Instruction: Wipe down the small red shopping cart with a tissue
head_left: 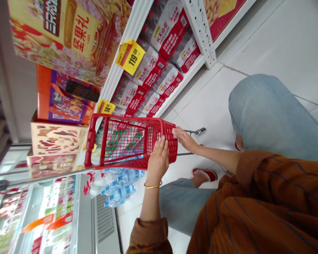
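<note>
A red shopping basket (127, 121) is gripped at frame centre, fingers curled, by left hand (157, 162) and right hand (182, 139); contents unclear.

Rust-brown striped shirt (265, 208) — pale blue jeans (270, 120), red shoe (205, 174), gold bangle (153, 185)

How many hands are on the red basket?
2: the left hand, wearing a gold bangle, is on the red shopping basket near its end, and the right hand is at that end.

bottled water packs (151, 81) | yellow price tag (130, 56) | gift boxes (66, 38) | white floor tiles (209, 102)
</note>
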`<state>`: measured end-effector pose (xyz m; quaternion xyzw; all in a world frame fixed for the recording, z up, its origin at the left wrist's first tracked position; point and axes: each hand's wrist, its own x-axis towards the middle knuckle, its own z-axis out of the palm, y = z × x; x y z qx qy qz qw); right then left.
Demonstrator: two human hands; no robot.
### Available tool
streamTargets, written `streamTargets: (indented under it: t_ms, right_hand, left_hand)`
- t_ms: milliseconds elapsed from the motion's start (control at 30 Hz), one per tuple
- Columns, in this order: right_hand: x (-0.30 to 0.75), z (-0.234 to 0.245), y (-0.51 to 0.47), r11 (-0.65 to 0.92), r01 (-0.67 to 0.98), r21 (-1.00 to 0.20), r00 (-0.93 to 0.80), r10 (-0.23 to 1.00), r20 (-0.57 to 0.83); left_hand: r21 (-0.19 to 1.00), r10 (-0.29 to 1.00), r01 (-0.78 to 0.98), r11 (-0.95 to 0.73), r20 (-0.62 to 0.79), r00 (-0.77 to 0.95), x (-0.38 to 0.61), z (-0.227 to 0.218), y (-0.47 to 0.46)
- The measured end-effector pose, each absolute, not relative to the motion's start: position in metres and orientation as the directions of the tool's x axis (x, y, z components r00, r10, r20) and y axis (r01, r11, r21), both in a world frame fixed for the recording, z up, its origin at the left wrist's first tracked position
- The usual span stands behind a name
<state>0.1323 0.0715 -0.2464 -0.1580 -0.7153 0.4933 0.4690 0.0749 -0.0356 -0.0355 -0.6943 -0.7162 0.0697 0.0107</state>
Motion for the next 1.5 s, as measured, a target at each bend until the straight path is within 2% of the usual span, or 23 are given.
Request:
streamTargets:
  t_ms: [200, 400, 533, 733, 1000, 1200, 1333, 1500]
  right_hand:
    - [0.138, -0.234, 0.077, 0.39, -0.248, -0.887, -0.538, 0.706, 0.461]
    - [0.141, -0.184, 0.07, 0.358, -0.355, -0.864, -0.503, 0.706, 0.499]
    - [0.133, -0.171, 0.058, 0.379, -0.353, -0.856, -0.472, 0.717, 0.512]
    - [0.111, -0.187, 0.052, 0.367, -0.307, -0.878, -0.43, 0.77, 0.472]
    - [0.113, -0.202, 0.059, 0.404, -0.32, -0.857, -0.42, 0.751, 0.51]
    - [0.119, -0.22, 0.062, 0.324, -0.281, -0.903, -0.463, 0.778, 0.423]
    - [0.117, -0.231, 0.058, 0.222, -0.253, -0.942, -0.456, 0.831, 0.318]
    - [0.121, -0.236, 0.062, 0.278, -0.251, -0.927, -0.445, 0.818, 0.366]
  left_hand:
    - [-0.073, 0.99, 0.997, 0.025, -0.137, -0.034, 0.077, -0.043, -0.034]
    - [-0.001, 0.999, 1.0, 0.028, -0.04, -0.028, 0.074, -0.044, -0.036]
    - [0.054, 0.998, 0.997, 0.063, -0.019, -0.062, 0.072, -0.045, -0.036]
    - [0.063, 0.998, 0.996, 0.057, 0.002, -0.058, 0.075, -0.045, -0.029]
    - [0.057, 0.998, 0.997, 0.058, -0.005, -0.058, 0.077, -0.045, -0.021]
    - [0.039, 0.998, 0.997, 0.069, -0.011, -0.069, 0.079, -0.046, -0.019]
    - [0.043, 0.998, 0.997, 0.061, -0.005, -0.06, 0.081, -0.047, -0.015]
    - [0.045, 0.998, 0.997, 0.065, -0.012, -0.064, 0.082, -0.044, -0.012]
